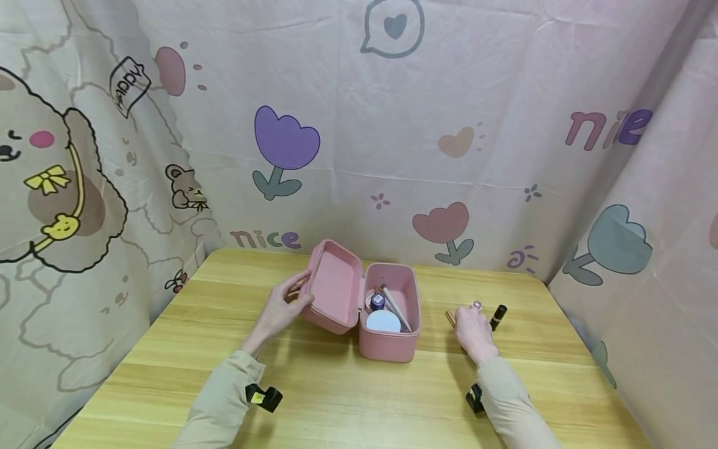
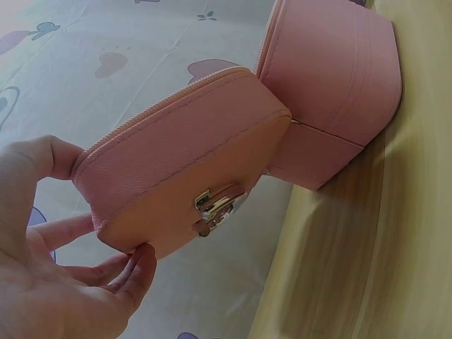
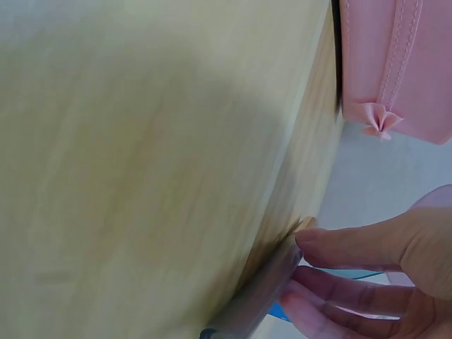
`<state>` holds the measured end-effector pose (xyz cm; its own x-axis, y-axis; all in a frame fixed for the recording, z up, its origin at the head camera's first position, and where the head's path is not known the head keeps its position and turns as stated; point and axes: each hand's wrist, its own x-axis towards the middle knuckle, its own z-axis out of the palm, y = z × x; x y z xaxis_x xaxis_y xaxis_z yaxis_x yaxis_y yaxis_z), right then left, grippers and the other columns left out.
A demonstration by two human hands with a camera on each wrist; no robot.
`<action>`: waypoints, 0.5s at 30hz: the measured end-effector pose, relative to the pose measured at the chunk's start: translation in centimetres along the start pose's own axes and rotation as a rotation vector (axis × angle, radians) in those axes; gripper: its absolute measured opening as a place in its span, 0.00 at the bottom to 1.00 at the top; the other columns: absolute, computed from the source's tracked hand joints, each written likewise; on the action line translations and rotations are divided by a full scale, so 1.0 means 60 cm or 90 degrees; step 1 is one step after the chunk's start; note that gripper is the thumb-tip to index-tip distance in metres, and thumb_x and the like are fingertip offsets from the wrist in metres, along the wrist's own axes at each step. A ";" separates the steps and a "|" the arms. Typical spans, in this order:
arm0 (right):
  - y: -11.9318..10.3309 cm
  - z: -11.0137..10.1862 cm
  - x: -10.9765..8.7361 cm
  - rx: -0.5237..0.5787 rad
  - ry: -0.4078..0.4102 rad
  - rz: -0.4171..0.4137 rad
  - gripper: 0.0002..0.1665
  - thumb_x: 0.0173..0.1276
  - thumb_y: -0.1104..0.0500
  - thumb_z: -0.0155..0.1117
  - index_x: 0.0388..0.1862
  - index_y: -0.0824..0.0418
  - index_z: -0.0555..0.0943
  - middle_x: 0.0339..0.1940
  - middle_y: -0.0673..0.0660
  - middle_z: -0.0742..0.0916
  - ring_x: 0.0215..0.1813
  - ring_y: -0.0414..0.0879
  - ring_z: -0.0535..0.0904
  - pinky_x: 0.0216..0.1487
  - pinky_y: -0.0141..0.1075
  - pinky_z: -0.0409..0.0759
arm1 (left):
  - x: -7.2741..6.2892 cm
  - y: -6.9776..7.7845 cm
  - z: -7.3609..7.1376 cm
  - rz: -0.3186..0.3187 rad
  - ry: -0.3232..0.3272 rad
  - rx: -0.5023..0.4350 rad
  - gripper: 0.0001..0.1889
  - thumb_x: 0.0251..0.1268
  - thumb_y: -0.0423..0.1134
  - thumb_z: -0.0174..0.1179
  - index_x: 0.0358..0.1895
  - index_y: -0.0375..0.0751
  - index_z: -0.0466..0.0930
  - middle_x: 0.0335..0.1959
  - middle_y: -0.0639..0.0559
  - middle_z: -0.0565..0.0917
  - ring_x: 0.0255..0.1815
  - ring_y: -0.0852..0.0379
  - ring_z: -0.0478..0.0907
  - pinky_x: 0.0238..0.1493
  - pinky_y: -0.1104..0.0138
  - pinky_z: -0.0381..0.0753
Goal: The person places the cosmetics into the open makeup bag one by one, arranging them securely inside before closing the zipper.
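Head view, wooden table (image 1: 331, 402), printed cloth (image 1: 359, 125), case (image 1: 388, 347)

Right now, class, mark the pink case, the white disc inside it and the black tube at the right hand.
Pink case (image 1: 389, 347), head view: front wall of its base.
White disc (image 1: 383, 321), head view: middle of its round top.
Black tube (image 1: 498, 315), head view: middle of its visible length.

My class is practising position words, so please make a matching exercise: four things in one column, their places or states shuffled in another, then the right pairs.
1. Lid
2. Pale round item
3. Black tube
4. Metal fitting

A. On the lid's outside
B. Inside the pink case
C. Held by the left hand
D. Right of the right hand, head view

Pairs: 1-C; 2-B; 3-D; 4-A
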<state>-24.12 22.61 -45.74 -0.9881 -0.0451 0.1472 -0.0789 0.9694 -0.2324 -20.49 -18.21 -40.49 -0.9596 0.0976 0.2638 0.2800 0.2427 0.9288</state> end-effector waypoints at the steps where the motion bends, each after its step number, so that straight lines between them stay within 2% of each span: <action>1: 0.000 0.001 0.001 0.000 -0.001 0.001 0.12 0.62 0.74 0.56 0.20 0.63 0.74 0.23 0.60 0.80 0.24 0.51 0.72 0.18 0.39 0.71 | 0.000 0.000 0.000 -0.002 -0.001 -0.001 0.31 0.67 0.28 0.58 0.74 0.30 0.63 0.70 0.24 0.69 0.68 0.29 0.73 0.68 0.52 0.78; 8: 0.001 0.005 0.006 0.002 0.005 -0.003 0.11 0.59 0.75 0.57 0.20 0.64 0.74 0.23 0.61 0.81 0.26 0.52 0.74 0.21 0.43 0.76 | -0.003 0.001 0.000 0.001 -0.005 0.003 0.31 0.68 0.29 0.58 0.74 0.29 0.63 0.70 0.23 0.69 0.67 0.29 0.73 0.67 0.55 0.80; 15: 0.005 0.009 0.008 -0.012 0.017 -0.020 0.10 0.58 0.75 0.58 0.21 0.65 0.75 0.23 0.62 0.82 0.27 0.53 0.75 0.25 0.47 0.79 | 0.000 -0.001 0.000 0.001 0.001 0.000 0.31 0.67 0.28 0.58 0.74 0.30 0.64 0.70 0.24 0.70 0.68 0.30 0.73 0.68 0.53 0.78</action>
<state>-24.70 22.75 -46.23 -0.9812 -0.0701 0.1796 -0.1077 0.9719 -0.2093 -20.52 -18.24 -40.54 -0.9594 0.0965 0.2652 0.2810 0.2430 0.9284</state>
